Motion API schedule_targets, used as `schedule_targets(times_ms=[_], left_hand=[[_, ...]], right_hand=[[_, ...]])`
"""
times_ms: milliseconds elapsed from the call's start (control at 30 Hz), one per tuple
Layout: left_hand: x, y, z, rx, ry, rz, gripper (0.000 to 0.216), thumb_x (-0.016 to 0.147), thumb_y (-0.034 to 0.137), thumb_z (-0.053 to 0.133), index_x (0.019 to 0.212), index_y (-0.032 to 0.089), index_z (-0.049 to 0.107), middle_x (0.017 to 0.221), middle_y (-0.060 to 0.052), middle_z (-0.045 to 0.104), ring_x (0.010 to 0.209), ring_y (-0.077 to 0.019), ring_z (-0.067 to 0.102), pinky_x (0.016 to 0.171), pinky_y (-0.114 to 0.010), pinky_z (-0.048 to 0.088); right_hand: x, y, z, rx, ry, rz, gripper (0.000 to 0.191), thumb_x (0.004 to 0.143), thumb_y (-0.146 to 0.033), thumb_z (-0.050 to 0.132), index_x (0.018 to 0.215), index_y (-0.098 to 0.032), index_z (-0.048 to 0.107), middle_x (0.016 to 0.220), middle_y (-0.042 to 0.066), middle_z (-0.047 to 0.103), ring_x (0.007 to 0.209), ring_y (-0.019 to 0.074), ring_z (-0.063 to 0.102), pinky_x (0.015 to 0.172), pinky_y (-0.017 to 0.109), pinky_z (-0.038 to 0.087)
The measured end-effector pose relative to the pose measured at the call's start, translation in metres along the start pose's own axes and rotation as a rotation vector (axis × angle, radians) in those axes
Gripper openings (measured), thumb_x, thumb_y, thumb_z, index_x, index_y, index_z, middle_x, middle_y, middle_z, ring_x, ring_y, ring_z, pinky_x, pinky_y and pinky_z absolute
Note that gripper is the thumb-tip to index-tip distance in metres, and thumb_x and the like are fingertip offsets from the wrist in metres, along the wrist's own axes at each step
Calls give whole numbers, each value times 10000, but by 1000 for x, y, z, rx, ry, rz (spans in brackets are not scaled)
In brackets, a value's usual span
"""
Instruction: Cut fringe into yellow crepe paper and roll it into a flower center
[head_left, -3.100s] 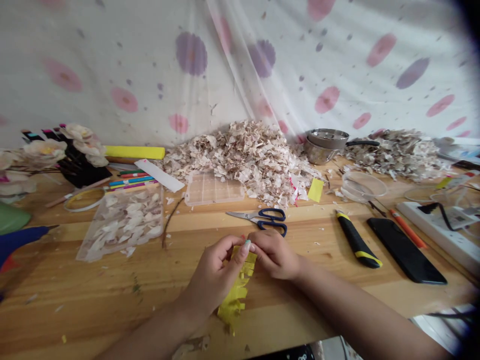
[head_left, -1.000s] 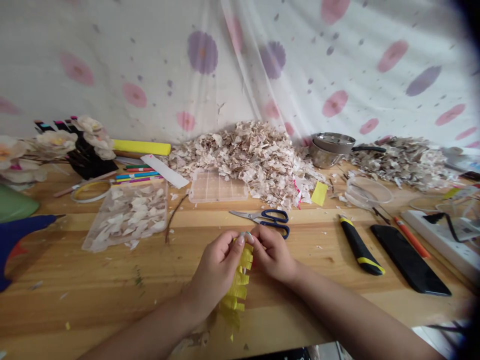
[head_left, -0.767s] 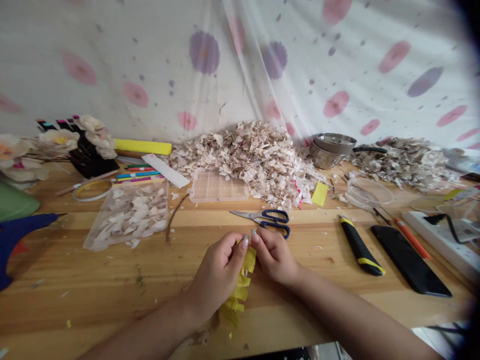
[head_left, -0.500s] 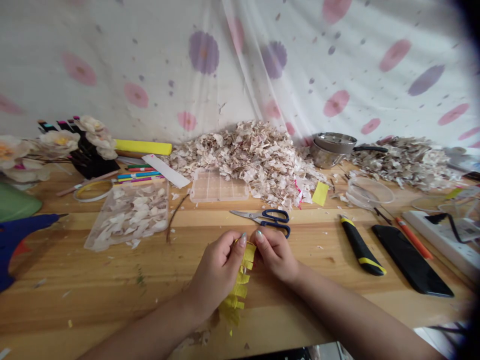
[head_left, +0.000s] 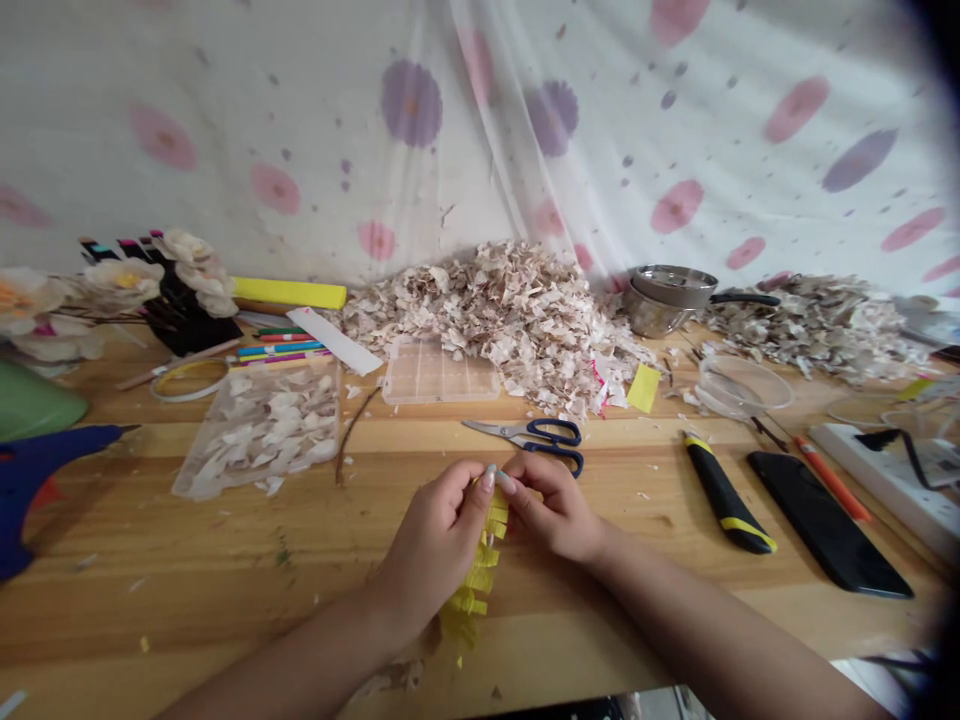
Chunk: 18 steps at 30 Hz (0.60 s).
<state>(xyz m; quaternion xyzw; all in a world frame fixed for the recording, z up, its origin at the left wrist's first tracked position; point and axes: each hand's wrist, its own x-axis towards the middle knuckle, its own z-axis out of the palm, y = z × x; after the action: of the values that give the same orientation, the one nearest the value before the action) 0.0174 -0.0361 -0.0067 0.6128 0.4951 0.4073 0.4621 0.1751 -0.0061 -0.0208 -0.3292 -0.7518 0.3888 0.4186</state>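
A strip of yellow crepe paper (head_left: 480, 578), cut into a fringe along one side, hangs down below my fingers. My left hand (head_left: 442, 545) pinches its upper end between thumb and forefinger. From the other side my right hand (head_left: 553, 508) is closed at the same end, its thumb and fingertip meeting the left fingertips. What exactly lies between the fingertips is hidden. Just beyond my hands, scissors (head_left: 529, 435) with dark blue handles lie on the wooden table (head_left: 300, 570), touched by neither hand.
Behind stand a heap of pale petal-like flakes (head_left: 517, 320) and a clear divided box (head_left: 442, 372). Leftward are a box of petals (head_left: 266, 425) and a blue glue gun (head_left: 45, 480). A black-and-yellow cutter (head_left: 726, 495), a phone (head_left: 825, 525) and a power strip (head_left: 892, 490) lie rightward.
My right fingertips have moved slightly left, closing against the left fingertips at the top of the yellow strip. The left hand stays nearly in place. The whole view has shifted a little.
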Motion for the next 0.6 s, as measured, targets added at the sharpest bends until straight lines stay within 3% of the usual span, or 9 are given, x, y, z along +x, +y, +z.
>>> schedule_targets(times_ms=[267,400,500,600], left_hand=[[-1,2,-1,107,23,22,277,927,401,392,822,200,551,623,35,512,557,-121,446,515,-223,327],[-2,3,-3,425,34,138,254,934,323,370,786,204,540,563,40,496,508,-128,456,504,-239,302],[-2,4,-5,721,62,307,260,918,245,366,731,196,540,574,8,543,541,-154,508,538,-265,319],[-2,3,-7,872,80,399,268,906,201,359,716,189,548,573,-15,569,553,-176,536,545,-281,325]], right_hand=[[-2,3,3,-10,-1,43,225,936,-349,449,790,-183,488,612,-20,509,527,91,460,498,208,380],[-1,-1,-3,-142,-32,39,221,949,-338,419,805,-188,494,591,-19,523,519,100,485,502,214,379],[2,-7,-11,-351,-82,-67,194,946,-289,413,833,-184,530,643,16,593,561,121,536,534,226,391],[4,-12,-16,-560,-92,-217,172,931,-240,424,846,-172,557,678,48,628,589,143,557,551,241,378]])
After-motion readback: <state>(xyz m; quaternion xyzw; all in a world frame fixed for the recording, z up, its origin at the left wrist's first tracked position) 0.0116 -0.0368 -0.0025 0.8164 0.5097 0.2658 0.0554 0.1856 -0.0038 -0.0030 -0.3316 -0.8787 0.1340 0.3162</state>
